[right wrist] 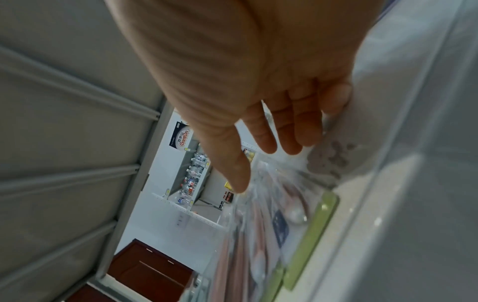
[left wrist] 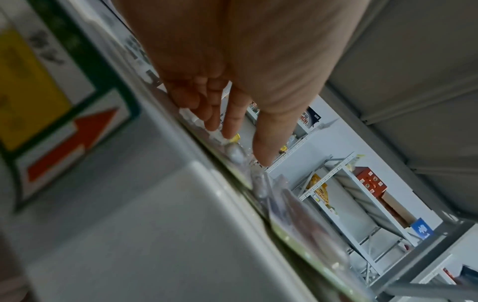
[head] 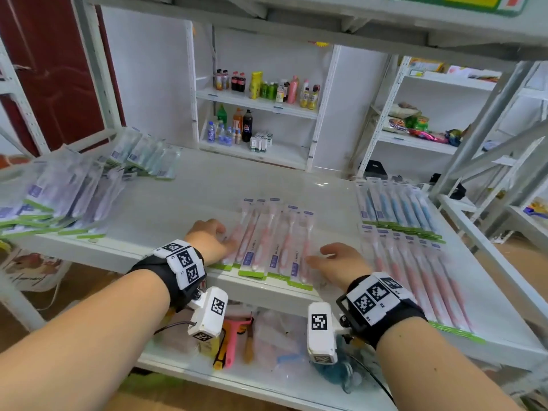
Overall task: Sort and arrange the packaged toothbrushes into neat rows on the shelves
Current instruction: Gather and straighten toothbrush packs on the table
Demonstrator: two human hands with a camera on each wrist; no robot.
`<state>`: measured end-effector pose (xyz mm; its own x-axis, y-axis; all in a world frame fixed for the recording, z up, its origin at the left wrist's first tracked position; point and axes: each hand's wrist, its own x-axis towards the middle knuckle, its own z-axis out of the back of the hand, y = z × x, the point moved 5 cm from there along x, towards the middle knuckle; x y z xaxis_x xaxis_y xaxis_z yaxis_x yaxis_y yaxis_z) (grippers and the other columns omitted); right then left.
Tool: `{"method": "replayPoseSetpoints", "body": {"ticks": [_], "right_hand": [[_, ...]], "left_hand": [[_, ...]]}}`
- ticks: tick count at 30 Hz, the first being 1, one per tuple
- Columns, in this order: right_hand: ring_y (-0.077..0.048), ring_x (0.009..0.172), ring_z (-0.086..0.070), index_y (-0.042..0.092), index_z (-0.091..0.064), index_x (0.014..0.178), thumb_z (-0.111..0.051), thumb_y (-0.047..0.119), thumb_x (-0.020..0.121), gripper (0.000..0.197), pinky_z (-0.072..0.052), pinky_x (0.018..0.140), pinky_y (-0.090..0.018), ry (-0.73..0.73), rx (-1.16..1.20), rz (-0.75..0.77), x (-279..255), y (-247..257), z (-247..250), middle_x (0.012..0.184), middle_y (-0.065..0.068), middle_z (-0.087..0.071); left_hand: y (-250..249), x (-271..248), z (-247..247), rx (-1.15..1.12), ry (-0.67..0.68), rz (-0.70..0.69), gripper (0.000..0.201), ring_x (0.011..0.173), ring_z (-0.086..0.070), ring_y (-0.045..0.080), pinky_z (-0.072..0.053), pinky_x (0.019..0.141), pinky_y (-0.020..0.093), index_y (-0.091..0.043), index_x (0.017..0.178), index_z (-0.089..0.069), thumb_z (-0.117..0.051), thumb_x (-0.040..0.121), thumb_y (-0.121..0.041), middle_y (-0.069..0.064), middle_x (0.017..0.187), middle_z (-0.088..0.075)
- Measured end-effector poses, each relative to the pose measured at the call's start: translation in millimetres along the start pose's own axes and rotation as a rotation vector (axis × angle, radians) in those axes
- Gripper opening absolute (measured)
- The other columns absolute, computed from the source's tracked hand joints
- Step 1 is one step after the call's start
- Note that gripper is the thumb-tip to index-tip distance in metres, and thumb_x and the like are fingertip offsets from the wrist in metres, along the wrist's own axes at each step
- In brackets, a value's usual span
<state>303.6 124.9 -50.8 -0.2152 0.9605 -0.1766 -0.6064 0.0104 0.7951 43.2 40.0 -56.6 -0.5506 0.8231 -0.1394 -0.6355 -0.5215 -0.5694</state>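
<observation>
A short row of pink packaged toothbrushes (head: pixel 271 241) lies at the front middle of the white shelf (head: pixel 189 200). My left hand (head: pixel 212 238) lies flat at the row's left side, its straight fingers (left wrist: pixel 227 122) touching the leftmost pack. My right hand (head: pixel 335 262) lies flat at the row's right end, its fingers (right wrist: pixel 297 126) straight over the clear wrap of the packs (right wrist: pixel 274 220). Neither hand grips anything. A longer pink row (head: pixel 415 268) and a blue row (head: pixel 394 207) lie on the right of the shelf.
A loose heap of purple and green-edged packs (head: pixel 56 197) fills the shelf's left end, with more packs (head: pixel 145 157) behind it. The lower shelf (head: pixel 237 378) holds tools and bags. Bottles (head: pixel 267 87) stand on far shelving. A shelf (head: pixel 385 22) hangs overhead.
</observation>
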Motion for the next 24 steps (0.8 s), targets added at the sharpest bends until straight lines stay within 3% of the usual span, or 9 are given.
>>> {"method": "replayPoseSetpoints", "body": {"ticks": [1,3,5,8,10,12,17,20,24], "right_hand": [[-0.005,0.070,-0.053,0.015,-0.053,0.121,-0.072,0.031,0.077,0.050,-0.039,0.048,-0.013,0.006,-0.029,-0.022,1,3,-6,0.090,0.005,-0.055],[-0.012,0.076,-0.056,0.014,-0.051,0.123,-0.071,0.036,0.078,0.054,-0.043,0.060,-0.021,0.022,-0.137,-0.059,3,9,-17,0.095,0.003,-0.055],[-0.016,0.082,-0.058,0.011,-0.055,0.114,-0.070,0.041,0.077,0.051,-0.047,0.067,-0.027,0.017,-0.258,-0.079,6,15,-22,0.096,0.001,-0.058],[-0.018,0.078,-0.061,0.010,-0.060,0.101,-0.072,0.049,0.071,0.050,-0.044,0.057,-0.024,0.046,-0.415,-0.112,9,17,-29,0.099,-0.006,-0.063],[-0.020,0.080,-0.062,0.009,-0.061,0.101,-0.074,0.051,0.067,0.055,-0.043,0.058,-0.025,0.045,-0.449,-0.131,10,16,-30,0.104,-0.010,-0.062],[-0.021,0.080,-0.063,0.008,-0.062,0.101,-0.075,0.048,0.067,0.054,-0.045,0.060,-0.025,0.037,-0.456,-0.153,11,15,-30,0.104,-0.010,-0.061],[-0.016,0.065,-0.056,0.005,-0.062,0.095,-0.075,0.034,0.072,0.039,-0.035,0.045,-0.020,0.011,-0.462,-0.206,14,11,-24,0.088,-0.007,-0.061],[-0.015,0.067,-0.058,0.006,-0.062,0.091,-0.074,0.035,0.074,0.036,-0.037,0.046,-0.021,-0.006,-0.471,-0.235,15,9,-22,0.087,-0.006,-0.063],[-0.017,0.071,-0.060,0.008,-0.061,0.089,-0.075,0.036,0.074,0.034,-0.042,0.052,-0.023,-0.023,-0.462,-0.255,17,8,-22,0.085,-0.006,-0.065]], "left_hand": [[2,1,0,0.001,0.020,-0.003,0.055,0.112,-0.055,0.025,-0.046,0.093,0.032,-0.014,0.125,-0.053,-0.065,0.080,-0.042,0.008,0.128,-0.052],[4,4,1,0.002,0.058,-0.013,0.061,0.112,-0.055,0.025,-0.046,0.095,0.033,-0.014,0.126,-0.052,-0.068,0.076,-0.045,0.007,0.128,-0.053],[6,7,2,0.006,0.086,-0.018,0.065,0.112,-0.055,0.024,-0.046,0.097,0.034,-0.013,0.127,-0.051,-0.070,0.074,-0.045,0.007,0.128,-0.054],[8,11,2,0.040,0.110,-0.035,0.071,0.111,-0.055,0.024,-0.047,0.095,0.034,-0.013,0.127,-0.050,-0.072,0.070,-0.050,0.006,0.126,-0.053],[7,13,3,0.072,0.134,-0.049,0.077,0.110,-0.054,0.024,-0.047,0.094,0.033,-0.013,0.128,-0.048,-0.072,0.068,-0.054,0.006,0.125,-0.051],[8,15,3,0.099,0.152,-0.050,0.078,0.110,-0.053,0.025,-0.047,0.094,0.034,-0.012,0.128,-0.047,-0.074,0.068,-0.053,0.007,0.126,-0.048],[9,19,4,0.136,0.166,-0.035,0.070,0.110,-0.053,0.026,-0.048,0.095,0.037,-0.010,0.126,-0.047,-0.073,0.070,-0.044,0.009,0.127,-0.047],[9,21,5,0.164,0.172,-0.029,0.060,0.105,-0.058,0.027,-0.050,0.082,0.031,-0.006,0.118,-0.052,-0.071,0.072,-0.040,0.011,0.121,-0.053],[10,25,5,0.165,0.182,-0.032,0.037,0.082,-0.063,0.022,-0.045,0.059,0.026,-0.007,0.093,-0.059,-0.070,0.072,-0.035,0.008,0.097,-0.064]]}}
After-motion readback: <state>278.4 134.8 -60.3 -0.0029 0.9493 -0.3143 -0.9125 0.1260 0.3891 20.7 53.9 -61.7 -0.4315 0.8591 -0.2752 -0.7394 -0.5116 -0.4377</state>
